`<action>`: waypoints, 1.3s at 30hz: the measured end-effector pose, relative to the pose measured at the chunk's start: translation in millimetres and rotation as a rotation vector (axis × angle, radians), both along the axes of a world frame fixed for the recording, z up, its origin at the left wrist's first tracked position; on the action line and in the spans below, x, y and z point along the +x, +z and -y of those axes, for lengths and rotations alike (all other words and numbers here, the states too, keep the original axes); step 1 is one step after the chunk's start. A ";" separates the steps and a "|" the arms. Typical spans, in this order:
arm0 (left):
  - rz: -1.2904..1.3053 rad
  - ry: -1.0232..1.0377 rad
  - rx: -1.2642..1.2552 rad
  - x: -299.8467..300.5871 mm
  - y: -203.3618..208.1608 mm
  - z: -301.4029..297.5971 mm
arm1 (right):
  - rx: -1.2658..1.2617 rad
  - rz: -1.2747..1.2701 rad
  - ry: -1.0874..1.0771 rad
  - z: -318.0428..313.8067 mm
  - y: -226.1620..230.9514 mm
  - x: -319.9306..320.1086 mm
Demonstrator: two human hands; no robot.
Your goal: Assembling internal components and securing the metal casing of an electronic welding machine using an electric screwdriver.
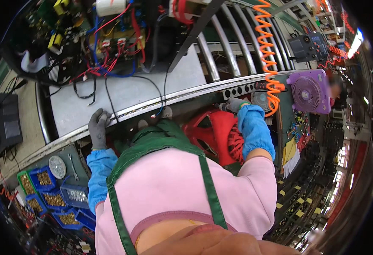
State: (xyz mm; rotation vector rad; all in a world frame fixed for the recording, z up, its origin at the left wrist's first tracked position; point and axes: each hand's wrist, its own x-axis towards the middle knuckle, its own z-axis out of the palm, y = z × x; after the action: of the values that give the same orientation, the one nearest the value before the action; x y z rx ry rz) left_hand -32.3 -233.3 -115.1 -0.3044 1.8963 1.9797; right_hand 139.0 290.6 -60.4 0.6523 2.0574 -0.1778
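My left hand (pixel 97 128), in a grey glove and blue sleeve cover, rests at the front rail of the conveyor, beside a thin black cable. Its fingers are extended, with nothing visible in them. Off to the right, my gloved right hand (pixel 236 104) is closed next to a metal strip with round holes (pixel 240 90); what it grips is too small to make out. Ahead, an opened electronic unit (pixel 110 46) with circuit boards and red, blue and black wires sits on a pale flat board (pixel 78 108).
Metal rollers (pixel 233 40) run behind the strip, and an orange coiled hose (pixel 266 46) hangs over them. A purple fan (pixel 307 91) stands at right. Below my right arm is a red plastic chair (pixel 220 131). Blue bins of screws (pixel 54 199) and a wrench (pixel 72 166) lie at left.
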 end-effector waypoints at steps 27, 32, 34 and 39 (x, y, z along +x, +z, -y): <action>-0.061 0.090 -0.022 -30.1 3.2 28.2 | -0.253 -1.009 -0.171 -5.0 -12.3 -66.8; -0.618 0.490 -0.389 -111.9 80.5 74.7 | -0.320 -1.615 -0.103 150.9 125.4 -148.1; -0.707 0.479 -0.637 -150.0 98.0 85.3 | -0.280 -1.820 0.023 173.8 132.6 -168.0; -0.717 0.332 -0.445 -220.3 104.4 101.2 | -0.225 -2.022 -0.398 190.8 126.4 -198.3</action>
State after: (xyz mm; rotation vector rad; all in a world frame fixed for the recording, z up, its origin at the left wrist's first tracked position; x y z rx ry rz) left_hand -252.7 -334.5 -10.7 -0.0090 2.9157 2.0116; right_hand -59.3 99.8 65.9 0.7759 3.5252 -1.9041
